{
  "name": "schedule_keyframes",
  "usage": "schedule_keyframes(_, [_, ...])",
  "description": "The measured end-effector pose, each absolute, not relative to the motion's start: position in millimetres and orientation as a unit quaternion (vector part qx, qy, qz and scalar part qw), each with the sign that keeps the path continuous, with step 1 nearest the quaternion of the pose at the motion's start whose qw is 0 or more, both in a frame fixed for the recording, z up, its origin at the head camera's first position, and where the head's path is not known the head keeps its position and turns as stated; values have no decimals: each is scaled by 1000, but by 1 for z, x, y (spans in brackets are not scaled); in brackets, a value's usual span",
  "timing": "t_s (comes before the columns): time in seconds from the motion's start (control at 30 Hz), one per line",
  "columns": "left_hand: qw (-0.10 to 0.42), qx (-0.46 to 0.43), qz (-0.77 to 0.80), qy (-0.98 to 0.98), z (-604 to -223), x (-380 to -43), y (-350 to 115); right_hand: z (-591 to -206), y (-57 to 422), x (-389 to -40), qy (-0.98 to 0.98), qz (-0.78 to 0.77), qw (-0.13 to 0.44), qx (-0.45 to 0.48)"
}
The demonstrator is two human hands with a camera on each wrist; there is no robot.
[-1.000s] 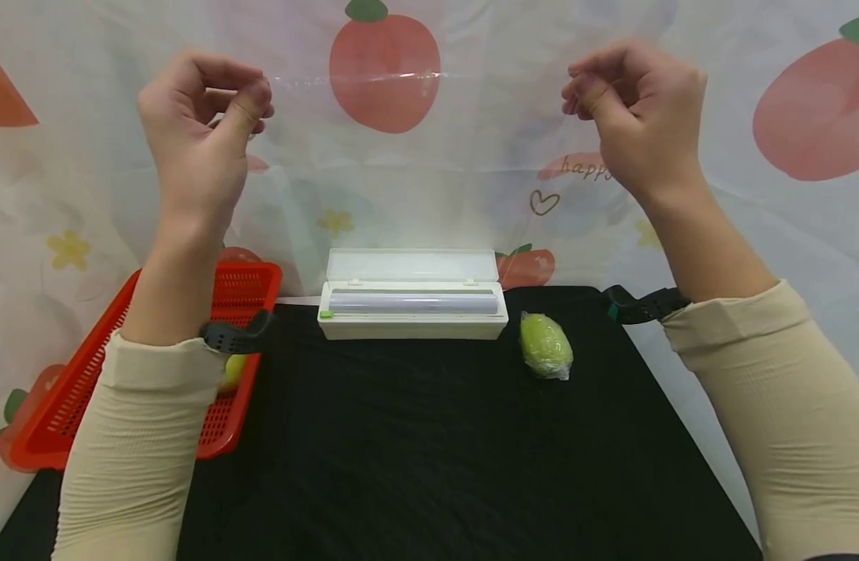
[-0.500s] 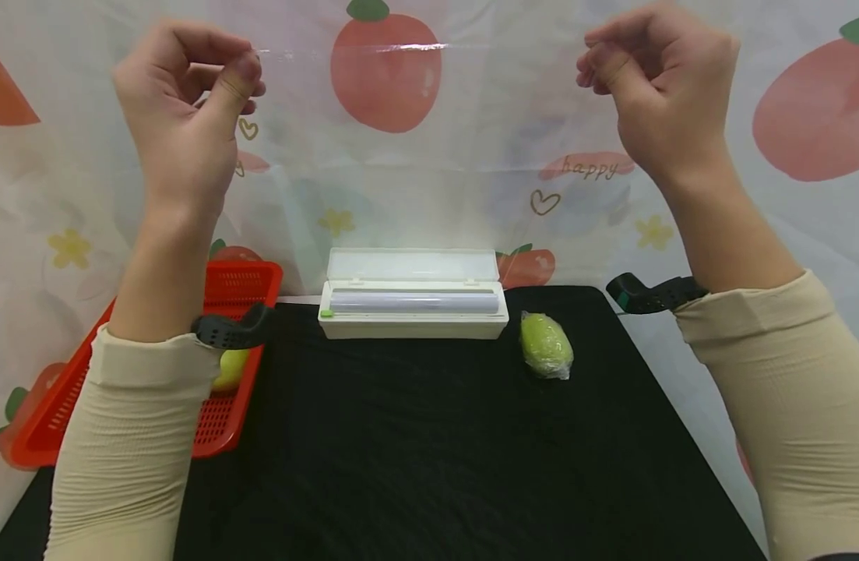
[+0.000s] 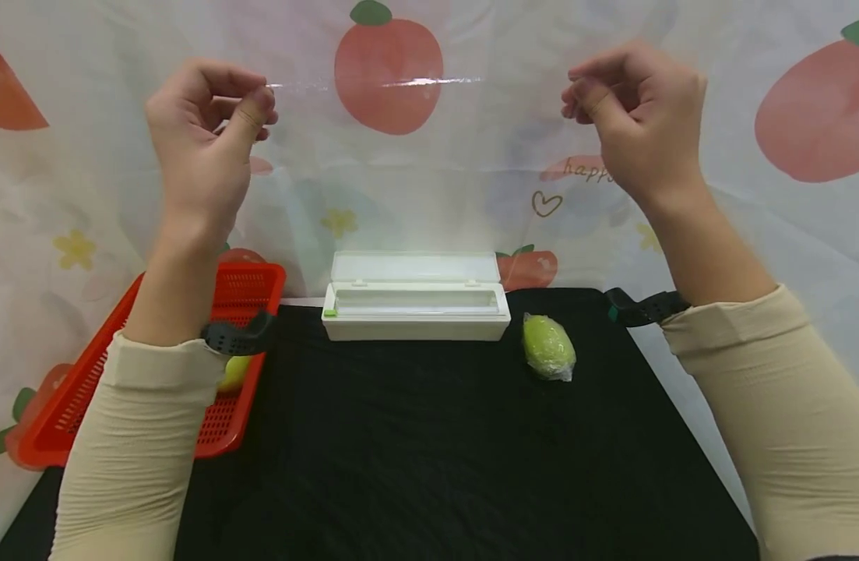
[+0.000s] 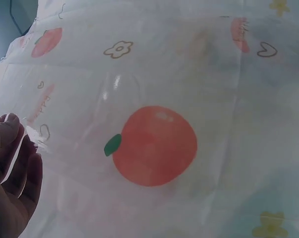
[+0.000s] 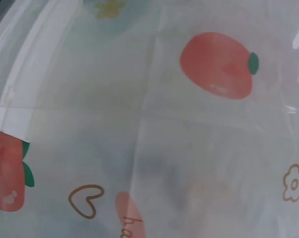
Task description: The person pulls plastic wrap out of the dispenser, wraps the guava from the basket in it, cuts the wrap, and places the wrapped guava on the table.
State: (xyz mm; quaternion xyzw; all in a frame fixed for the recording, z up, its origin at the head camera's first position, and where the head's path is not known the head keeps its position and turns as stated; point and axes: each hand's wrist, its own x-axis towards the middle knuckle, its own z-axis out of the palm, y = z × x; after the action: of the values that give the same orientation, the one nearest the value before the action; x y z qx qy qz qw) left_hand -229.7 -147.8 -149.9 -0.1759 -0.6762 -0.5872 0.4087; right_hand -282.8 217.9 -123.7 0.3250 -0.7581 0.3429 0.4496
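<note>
A sheet of clear cling film (image 3: 422, 81) hangs stretched between my raised hands, its top edge glinting in the head view. My left hand (image 3: 208, 144) pinches the film's left corner between thumb and forefinger. In the left wrist view, my left hand (image 4: 16, 173) shows at the left edge, with a bright crinkle of film at the fingertips. At the other corner, my right hand (image 3: 639, 117) pinches with thumb and curled fingers; the right wrist view does not show it. Below the film stands a white cling film dispenser (image 3: 415, 327) with its lid up.
On the black table (image 3: 415, 452), right of the dispenser, lies a yellow-green fruit (image 3: 548, 347) wrapped in film. A red basket (image 3: 222, 432) stands at the left, partly behind my forearm, with a yellow fruit (image 3: 234, 374) inside. A fruit-patterned sheet (image 3: 415, 202) hangs behind.
My hands first rose and spread apart, then came down and closer together, still holding the film. The dispenser and the wrapped fruit stay in place.
</note>
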Motion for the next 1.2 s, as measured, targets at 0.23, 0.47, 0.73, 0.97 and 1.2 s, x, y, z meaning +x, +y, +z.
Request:
schedule_keyframes(0.23, [393,-185,-595,-675,-171,-232,-156,-143,220,-278,-747,376,418,354])
schedule_keyframes(0.47, [409,-268,-588,-644,-195,-208,-162,-165,220,-250,-709,454,393,369])
schedule_keyframes(0.73, [381,-319,-607,-620,-224,-161,-155,-189,229,-206,-624,546,382,408])
schedule_keyframes(0.97, [342,-389,-614,-596,-252,-125,-144,-215,244,-170,-558,608,340,451])
schedule_keyframes(1.2, [280,-419,-630,-592,-288,-94,-134,-247,263,-153,-469,682,195,526])
